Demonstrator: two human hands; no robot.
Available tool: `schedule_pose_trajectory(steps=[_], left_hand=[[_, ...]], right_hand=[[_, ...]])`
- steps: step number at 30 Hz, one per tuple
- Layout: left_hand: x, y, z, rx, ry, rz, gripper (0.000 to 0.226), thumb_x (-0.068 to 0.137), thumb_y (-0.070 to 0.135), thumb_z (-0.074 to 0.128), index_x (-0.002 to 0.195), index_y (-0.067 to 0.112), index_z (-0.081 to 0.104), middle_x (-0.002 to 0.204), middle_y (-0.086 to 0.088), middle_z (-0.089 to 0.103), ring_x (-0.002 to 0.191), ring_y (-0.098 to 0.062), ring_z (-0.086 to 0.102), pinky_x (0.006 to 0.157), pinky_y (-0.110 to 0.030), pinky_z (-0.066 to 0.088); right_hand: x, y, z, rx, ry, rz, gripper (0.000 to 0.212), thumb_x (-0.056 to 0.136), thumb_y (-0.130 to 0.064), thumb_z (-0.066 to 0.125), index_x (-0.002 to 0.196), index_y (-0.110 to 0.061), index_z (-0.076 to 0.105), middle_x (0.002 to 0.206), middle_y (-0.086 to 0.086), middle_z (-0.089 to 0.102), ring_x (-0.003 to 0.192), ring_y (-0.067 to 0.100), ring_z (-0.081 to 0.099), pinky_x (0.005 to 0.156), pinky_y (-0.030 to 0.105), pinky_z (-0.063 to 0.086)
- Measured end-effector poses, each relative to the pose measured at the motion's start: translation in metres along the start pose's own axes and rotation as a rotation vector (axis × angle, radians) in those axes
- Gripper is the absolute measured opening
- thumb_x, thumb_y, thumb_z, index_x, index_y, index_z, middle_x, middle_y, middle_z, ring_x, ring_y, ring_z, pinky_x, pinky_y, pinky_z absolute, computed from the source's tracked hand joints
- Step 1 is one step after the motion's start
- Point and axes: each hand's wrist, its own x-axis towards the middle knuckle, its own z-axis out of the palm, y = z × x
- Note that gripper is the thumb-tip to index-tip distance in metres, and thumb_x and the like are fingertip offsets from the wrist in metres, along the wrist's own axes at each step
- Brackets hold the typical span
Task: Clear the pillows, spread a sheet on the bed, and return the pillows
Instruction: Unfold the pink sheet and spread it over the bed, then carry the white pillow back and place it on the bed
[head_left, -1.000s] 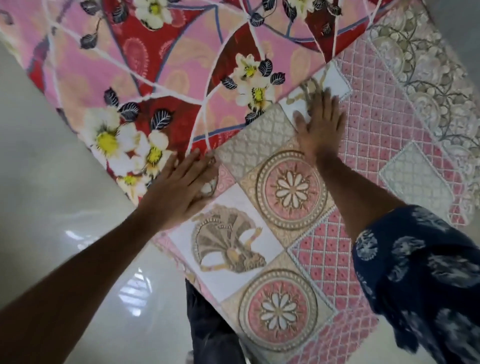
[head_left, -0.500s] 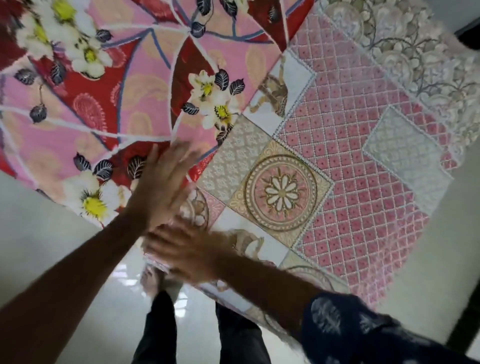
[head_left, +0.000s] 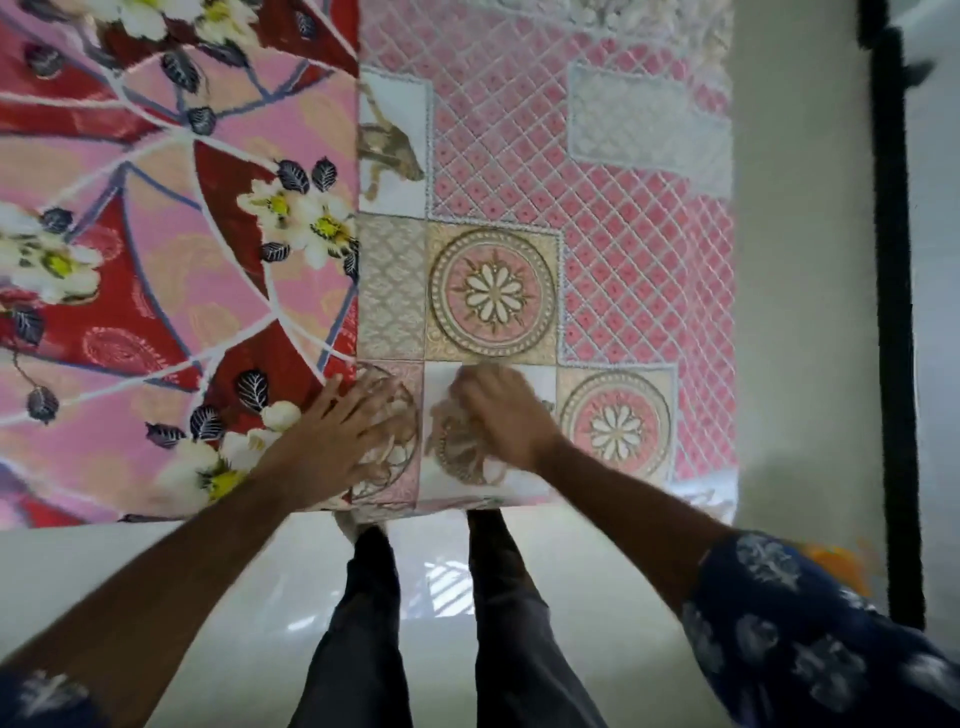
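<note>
Pale glossy floor (head_left: 571, 587) filled the lower part of the head view, and the bed ran across the upper part with its near edge parallel to the bottom of the frame. Two fabrics covered the bed. On the left lay a floral sheet (head_left: 171, 291) in pink and dark red, printed with white yellow-centred flowers, dark veined leaves and thin white and blue curving lines. On the right lay a patchwork sheet (head_left: 613, 218) of pink lattice blocks, pale grey blocks, white panels with brown figures and gold-rimmed round medallions (head_left: 492, 294) with white petals. The two met along a straight seam that ran from the near edge of the bed directly away from the viewer, so the visible long axis of the patchwork sheet pointed away from the person; its right edge hung beside a pale wall (head_left: 800, 312). The left hand (head_left: 343, 441) lay flat near the seam at the near edge, fingers extended and spread, palm down on the cloth, gripping nothing. The right hand (head_left: 498, 415) rested just beside it on a white panel of the patchwork sheet, fingers curled downward; motion blur left it unclear whether cloth was pinched. Dark trouser legs (head_left: 363, 634) stood against the bed edge, and a dark blue patterned sleeve (head_left: 800, 623) covered the right upper arm.
</note>
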Motion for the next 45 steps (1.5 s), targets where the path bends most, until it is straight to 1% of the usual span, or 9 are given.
schedule_pose_trajectory(steps=[3, 7, 10, 14, 16, 21, 25, 31, 45], left_hand=[[-0.027, 0.005, -0.005, 0.098, -0.134, 0.163, 0.082, 0.090, 0.058, 0.053, 0.158, 0.027, 0.019, 0.166, -0.018, 0.015, 0.152, -0.046, 0.013, 0.114, -0.070, 0.019], [-0.034, 0.016, -0.017, 0.164, -0.232, 0.188, 0.074, 0.092, 0.055, 0.041, 0.158, 0.023, 0.025, 0.167, -0.017, 0.000, 0.149, -0.052, 0.018, 0.108, -0.074, 0.024], [-0.021, 0.028, -0.029, 0.195, -0.278, 0.222, 0.058, 0.092, 0.046, 0.058, 0.143, 0.018, 0.052, 0.153, -0.020, 0.045, 0.133, -0.048, 0.047, 0.099, -0.070, 0.037], [0.004, 0.060, -0.055, 0.262, -0.260, 0.204, 0.044, 0.094, 0.048, 0.053, 0.121, 0.017, 0.068, 0.124, -0.011, 0.066, 0.110, -0.036, 0.063, 0.099, -0.059, 0.038], [0.019, 0.083, -0.076, 0.258, -0.236, 0.171, 0.049, 0.097, 0.050, 0.039, 0.122, 0.018, 0.066, 0.122, -0.009, 0.067, 0.112, -0.033, 0.062, 0.102, -0.060, 0.034], [0.073, 0.168, -0.152, 0.242, -0.147, 0.167, 0.060, 0.100, 0.054, 0.039, 0.148, 0.019, 0.048, 0.153, -0.009, 0.048, 0.144, -0.032, 0.039, 0.117, -0.063, 0.021], [0.123, 0.251, -0.242, 0.254, -0.045, 0.282, 0.062, 0.102, 0.052, 0.027, 0.152, 0.017, 0.041, 0.159, -0.009, 0.039, 0.149, -0.034, 0.031, 0.117, -0.064, 0.019], [0.192, 0.391, -0.377, 0.280, 0.118, 0.428, 0.067, 0.103, 0.054, 0.024, 0.158, 0.016, 0.022, 0.167, -0.010, 0.020, 0.154, -0.034, 0.015, 0.120, -0.064, 0.014], [0.325, 0.730, -0.511, 0.125, 0.400, 0.991, 0.065, 0.100, 0.054, 0.035, 0.151, 0.014, 0.036, 0.160, -0.011, 0.035, 0.150, -0.037, 0.025, 0.117, -0.064, 0.025]], right_hand=[[-0.034, 0.016, 0.015, -0.118, -0.016, 0.371, 0.062, 0.097, -0.044, 0.044, 0.147, -0.006, 0.043, 0.151, 0.020, 0.045, 0.140, 0.042, 0.041, 0.109, 0.064, 0.037], [-0.091, -0.019, 0.062, -0.160, -0.100, 0.320, 0.080, 0.100, -0.059, 0.032, 0.161, -0.020, 0.000, 0.170, 0.012, 0.001, 0.156, 0.039, 0.000, 0.122, 0.065, 0.008], [-0.128, -0.043, 0.085, -0.134, -0.150, 0.295, 0.091, 0.096, -0.060, 0.045, 0.163, -0.018, -0.001, 0.169, 0.010, -0.012, 0.156, 0.034, -0.010, 0.124, 0.059, 0.004], [-0.165, -0.054, 0.080, -0.007, -0.218, 0.287, 0.087, 0.099, -0.049, 0.050, 0.163, -0.018, -0.001, 0.169, 0.005, -0.014, 0.156, 0.029, -0.011, 0.127, 0.051, 0.003], [-0.184, -0.055, 0.064, 0.062, -0.241, 0.337, 0.079, 0.103, -0.043, 0.047, 0.163, -0.018, 0.002, 0.170, 0.004, -0.011, 0.157, 0.025, -0.007, 0.127, 0.048, 0.003], [-0.274, -0.038, 0.001, 0.126, 0.117, 0.672, 0.079, 0.100, -0.043, 0.049, 0.162, -0.010, 0.012, 0.170, 0.010, 0.010, 0.156, 0.029, 0.013, 0.125, 0.052, 0.015], [-0.369, -0.019, -0.059, 0.042, 0.263, 0.846, 0.080, 0.098, -0.048, 0.052, 0.160, -0.008, 0.021, 0.167, 0.012, 0.020, 0.154, 0.031, 0.022, 0.122, 0.058, 0.021], [-0.506, -0.005, -0.157, -0.026, 0.479, 1.049, 0.082, 0.101, -0.057, 0.039, 0.162, -0.011, 0.009, 0.170, 0.009, 0.007, 0.157, 0.029, 0.007, 0.125, 0.054, 0.001], [-0.804, 0.028, -0.249, -0.151, 0.747, 1.664, 0.081, 0.100, -0.055, 0.045, 0.162, -0.014, 0.011, 0.170, 0.008, 0.006, 0.157, 0.027, 0.006, 0.126, 0.056, 0.003]])
